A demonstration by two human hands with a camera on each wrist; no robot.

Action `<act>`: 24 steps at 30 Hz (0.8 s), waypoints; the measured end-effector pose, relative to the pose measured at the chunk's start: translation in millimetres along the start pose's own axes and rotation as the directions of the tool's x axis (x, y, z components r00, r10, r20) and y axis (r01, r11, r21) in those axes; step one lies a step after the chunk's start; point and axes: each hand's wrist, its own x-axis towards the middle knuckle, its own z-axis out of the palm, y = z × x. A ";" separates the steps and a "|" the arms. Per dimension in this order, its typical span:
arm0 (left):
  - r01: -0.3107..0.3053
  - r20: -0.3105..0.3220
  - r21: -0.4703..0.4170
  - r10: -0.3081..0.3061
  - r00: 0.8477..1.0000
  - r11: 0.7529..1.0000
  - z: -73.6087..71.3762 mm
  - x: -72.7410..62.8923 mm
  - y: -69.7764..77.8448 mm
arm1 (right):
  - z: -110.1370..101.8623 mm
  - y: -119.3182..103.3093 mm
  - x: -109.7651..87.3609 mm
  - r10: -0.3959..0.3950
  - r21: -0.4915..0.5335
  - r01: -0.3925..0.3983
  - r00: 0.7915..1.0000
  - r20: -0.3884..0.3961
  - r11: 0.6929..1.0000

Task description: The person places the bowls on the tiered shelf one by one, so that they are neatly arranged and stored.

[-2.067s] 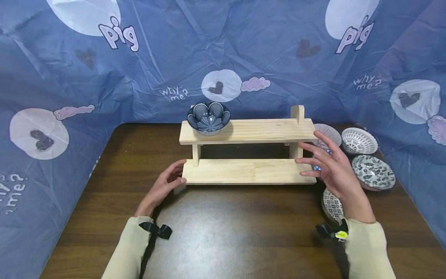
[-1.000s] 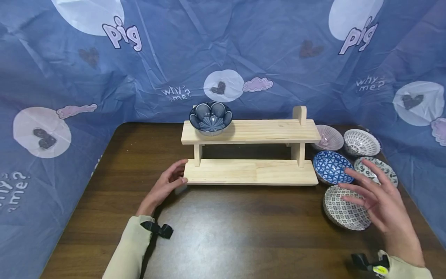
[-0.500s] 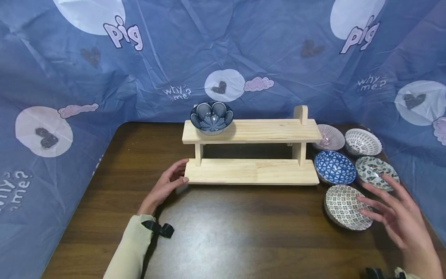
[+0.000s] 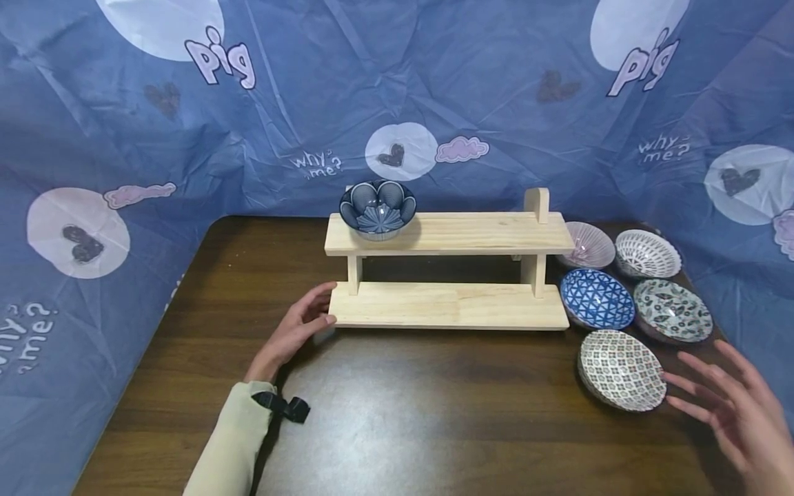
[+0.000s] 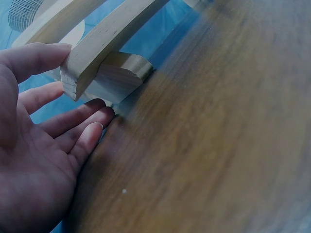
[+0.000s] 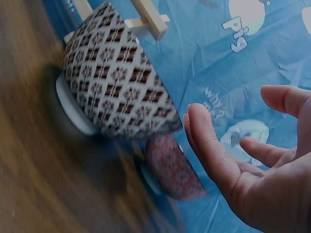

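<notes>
A two-tier wooden display shelf (image 4: pixel 449 303) stands on the table, a dark blue petal-patterned bowl (image 4: pixel 377 210) on the left of its upper board. My left hand (image 4: pixel 298 327) holds the left end of the lower board, thumb at its front corner and a finger at its back corner; in the left wrist view the other fingers extend below the board (image 5: pixel 104 43). My right hand (image 4: pixel 735 406) is at the far right, fingers spread, nothing in it. Its fingertips are right at the rim of a small-flower-patterned bowl (image 4: pixel 622 370), whose outer side shows brown diamonds in the right wrist view.
Behind that bowl sit a blue-and-white bowl (image 4: pixel 597 298), a leaf-patterned bowl (image 4: pixel 673 310), a pink ribbed bowl (image 4: pixel 588 245) and a white dashed bowl (image 4: pixel 648 253). A blue printed cloth (image 4: pixel 496 103) hangs around the table (image 4: pixel 397 413).
My right hand has moved from the shelf's right end rightward and toward me, past the bowls to their outer side. My left hand has stayed at the shelf's left end.
</notes>
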 end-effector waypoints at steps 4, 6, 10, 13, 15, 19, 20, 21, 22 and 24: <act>0.006 -0.001 -0.003 -0.006 1.000 1.000 0.0 -0.1 0.7 | -8.2 0.6 -6.7 0.005 -0.041 -0.007 0.998 -0.056 0.999; 0.010 -0.003 -0.003 -0.010 1.000 1.000 0.0 0.0 0.9 | -12.6 1.3 -9.6 0.008 -0.070 -0.013 0.998 -0.070 0.997; 0.015 -0.001 0.000 -0.015 1.000 1.000 0.0 0.2 0.6 | -20.1 3.2 -14.1 0.049 -0.116 -0.059 0.995 -0.087 0.992; 0.016 -0.001 -0.003 -0.016 1.000 1.000 0.0 0.0 0.5 | -23.2 5.7 -15.7 0.110 -0.173 -0.131 0.986 -0.127 0.976; 0.013 -0.001 -0.006 -0.013 1.000 1.000 -0.1 0.0 0.5 | -24.0 8.1 -16.1 0.154 -0.200 -0.185 0.975 -0.160 0.962; 0.013 -0.001 -0.006 -0.013 1.000 1.000 0.0 -0.2 -0.1 | -24.6 15.6 -18.1 0.215 -0.135 -0.235 0.966 -0.147 0.963; 0.016 0.000 -0.005 -0.016 1.000 1.000 0.0 -0.2 -0.4 | -24.4 17.8 -18.4 0.223 -0.108 -0.237 0.966 -0.128 0.965; 0.016 -0.001 -0.004 -0.016 1.000 1.000 0.0 -0.2 -0.6 | -24.3 19.8 -18.6 0.230 -0.077 -0.239 0.967 -0.105 0.968; 0.016 -0.002 -0.003 -0.016 1.000 1.000 0.0 -0.3 -0.8 | -24.3 21.9 -18.6 0.235 -0.047 -0.238 0.969 -0.070 0.970; 0.017 -0.004 0.000 -0.017 1.000 1.000 0.1 -0.2 -1.1 | -23.7 25.9 -17.8 0.243 0.010 -0.243 0.970 -0.003 0.970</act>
